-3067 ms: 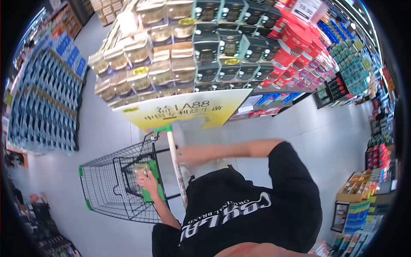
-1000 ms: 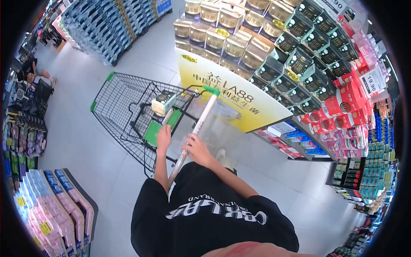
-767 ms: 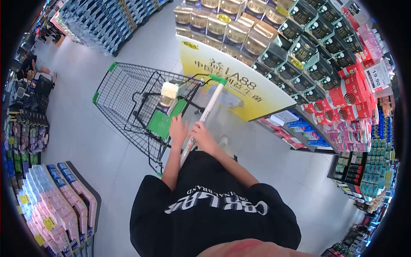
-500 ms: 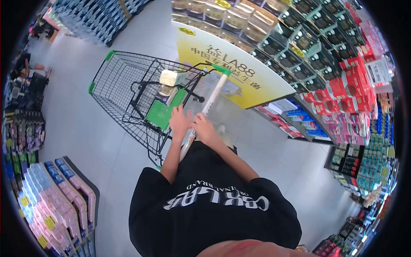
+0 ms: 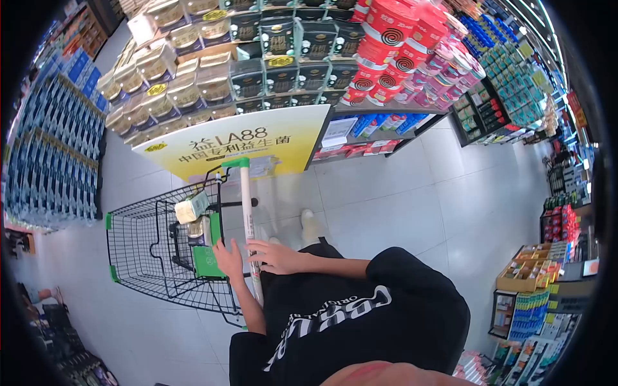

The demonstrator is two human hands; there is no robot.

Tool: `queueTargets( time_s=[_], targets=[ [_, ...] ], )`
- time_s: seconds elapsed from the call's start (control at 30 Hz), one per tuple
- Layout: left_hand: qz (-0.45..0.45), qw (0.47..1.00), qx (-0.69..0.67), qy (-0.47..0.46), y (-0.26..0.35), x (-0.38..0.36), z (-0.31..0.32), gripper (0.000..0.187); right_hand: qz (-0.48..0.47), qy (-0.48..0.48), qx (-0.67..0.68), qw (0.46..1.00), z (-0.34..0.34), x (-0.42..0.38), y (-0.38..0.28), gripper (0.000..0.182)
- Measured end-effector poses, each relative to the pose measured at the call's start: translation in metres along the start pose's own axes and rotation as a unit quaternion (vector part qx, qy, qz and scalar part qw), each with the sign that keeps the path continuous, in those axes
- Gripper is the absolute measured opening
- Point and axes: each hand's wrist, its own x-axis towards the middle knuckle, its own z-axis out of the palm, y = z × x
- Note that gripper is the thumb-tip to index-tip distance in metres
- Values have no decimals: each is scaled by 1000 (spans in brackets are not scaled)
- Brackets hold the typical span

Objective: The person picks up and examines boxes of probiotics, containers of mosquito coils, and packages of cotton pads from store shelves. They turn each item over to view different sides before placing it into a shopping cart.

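A black wire shopping cart with green corners stands in front of me, its white handle bar running beside my hands. My left hand is at the green seat panel, fingers apart and nothing in them. Over the handle bar lies my right hand, its fingers spread loosely and not wrapped round the bar. In the cart's child seat area are a pale yellow-topped pack and a second pack below it.
A yellow and white sign fronts stacked boxed goods, with red packs beside them. Blue packs are piled at left. More shelves stand at right. Part of another person shows at the far left.
The view has turned right, so the cart and sign appear further left and lower. My right hand now lies flatter across the handle bar; my left stays near the green panel.
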Motion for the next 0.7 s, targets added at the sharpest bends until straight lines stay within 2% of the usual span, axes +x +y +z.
queueTargets(
  time_s=[0.1, 0.17, 0.23, 0.3, 0.33, 0.4, 0.47, 0.57, 0.67, 0.7],
  targets=[
    [55, 996, 21, 72, 10, -5, 3, 50, 152, -62, 89, 982, -24, -31, 24, 32],
    [109, 990, -7, 94, 42, -5, -4, 52, 243, -62, 128, 959, -41, -62, 56, 35],
    [167, 979, -40, 106, 105, -4, -11, 53, 214, 12, 95, 972, -70, -94, 76, 37],
    [235, 961, -120, 80, 178, 6, -2, 55, 289, 24, 96, 952, -110, -123, 83, 36],
    [276, 953, -110, 56, 225, 8, -3, 59, 329, 29, 99, 939, -124, -138, 85, 36],
    [300, 935, -189, 8, 315, 26, 15, 66, 342, 31, 35, 939, -151, -171, 104, 39],
    [353, 890, -286, -28, 427, 31, 24, 79, 374, 43, -7, 927, -177, -209, 115, 40],
    [465, 816, -344, 9, 579, 44, 38, 101, 431, 102, -39, 896, -230, -261, 119, 38],
    [498, 816, -277, 92, 680, 60, 48, 111, 468, 187, -61, 861, -271, -317, 126, 35],
    [500, 811, -288, 90, 701, 66, 53, 116, 484, 208, -78, 846, -281, -333, 132, 35]
  ],
)
